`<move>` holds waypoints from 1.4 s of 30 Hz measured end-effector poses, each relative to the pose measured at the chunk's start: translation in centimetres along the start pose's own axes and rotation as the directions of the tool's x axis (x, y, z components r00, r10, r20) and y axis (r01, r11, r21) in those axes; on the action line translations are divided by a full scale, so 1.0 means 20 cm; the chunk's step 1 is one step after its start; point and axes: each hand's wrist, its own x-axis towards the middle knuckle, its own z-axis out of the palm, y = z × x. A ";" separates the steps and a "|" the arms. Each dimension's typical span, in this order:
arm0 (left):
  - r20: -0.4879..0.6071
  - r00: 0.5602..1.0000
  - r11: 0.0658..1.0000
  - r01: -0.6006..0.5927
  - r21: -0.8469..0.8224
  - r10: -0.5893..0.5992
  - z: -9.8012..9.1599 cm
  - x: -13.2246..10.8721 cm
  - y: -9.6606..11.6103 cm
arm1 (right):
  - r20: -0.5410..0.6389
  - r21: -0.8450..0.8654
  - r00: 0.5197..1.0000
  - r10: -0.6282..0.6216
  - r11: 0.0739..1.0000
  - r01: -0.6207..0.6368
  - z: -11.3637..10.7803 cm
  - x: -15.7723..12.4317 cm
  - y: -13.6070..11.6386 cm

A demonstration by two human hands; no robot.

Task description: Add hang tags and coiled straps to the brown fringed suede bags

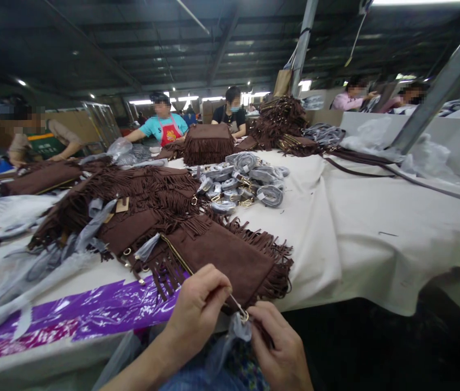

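My left hand (pixel 197 309) is closed in a pinch on a thin metal clasp (pixel 241 311) at the near table edge. My right hand (pixel 281 347) is curled shut just beside it, fingers on the clasp end and a bit of clear plastic wrap (pixel 235 328). Right behind both hands lies a brown suede fringed bag (pixel 230 258), flat on the table. What the clasp joins to is hidden by my fingers.
More brown fringed bags (pixel 132 201) are piled to the left, with grey wrapped straps (pixel 241 182) heaped mid-table on the white cloth (pixel 376 233). Purple plastic film (pixel 91 312) lies along the near edge. Several people sit at the far side. A metal post (pixel 437 92) slants at right.
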 end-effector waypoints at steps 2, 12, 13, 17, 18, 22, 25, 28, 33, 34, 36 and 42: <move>-0.028 1.000 0.999 0.010 -0.046 -0.012 -0.04 0.05 0.01 | -0.077 0.013 0.997 -0.004 1.000 0.005 -0.02 0.02 0.00; 0.017 0.999 0.975 0.053 -0.215 -0.051 0.03 0.12 0.00 | 0.069 0.163 0.996 0.058 0.984 -0.069 -0.04 0.19 -0.09; 0.035 0.996 0.964 0.094 -0.250 -0.088 0.04 0.13 -0.01 | 0.060 0.179 0.993 0.102 0.978 -0.111 -0.04 0.19 -0.08; 0.184 0.965 0.936 0.233 -0.262 -0.189 0.05 0.11 -0.02 | 0.035 0.286 0.930 0.366 0.888 -0.360 -0.03 0.16 0.01; 0.212 0.960 0.951 0.225 -0.210 -0.180 0.06 0.10 -0.02 | 0.019 0.314 0.908 0.418 0.860 -0.402 -0.03 0.15 0.02; 0.222 0.962 0.984 0.174 -0.033 -0.162 0.12 0.06 -0.01 | -0.029 0.363 0.873 0.487 0.819 -0.444 -0.01 0.13 0.05; 0.196 0.966 0.985 0.169 0.021 -0.170 0.17 0.05 -0.02 | -0.058 0.349 0.884 0.464 0.839 -0.417 0.00 0.11 0.06; 0.191 0.968 0.986 0.157 0.055 -0.165 0.20 0.05 -0.04 | -0.096 0.305 0.911 0.402 0.883 -0.357 0.00 0.11 0.07; 0.162 0.969 0.981 0.175 0.088 -0.187 0.22 0.05 -0.06 | -0.139 0.262 0.926 0.351 0.915 -0.307 0.01 0.11 0.08; 0.160 0.968 0.980 0.180 0.087 -0.192 0.22 0.05 -0.05 | -0.154 0.265 0.920 0.360 0.912 -0.312 0.02 0.11 0.07; 0.155 0.967 0.978 0.193 0.080 -0.203 0.22 0.04 -0.05 | -0.170 0.278 0.908 0.384 0.902 -0.329 0.02 0.11 0.06; 0.130 0.971 0.979 0.197 0.051 -0.202 0.22 0.04 -0.06 | -0.130 0.365 0.873 0.470 0.841 -0.399 0.02 0.08 0.10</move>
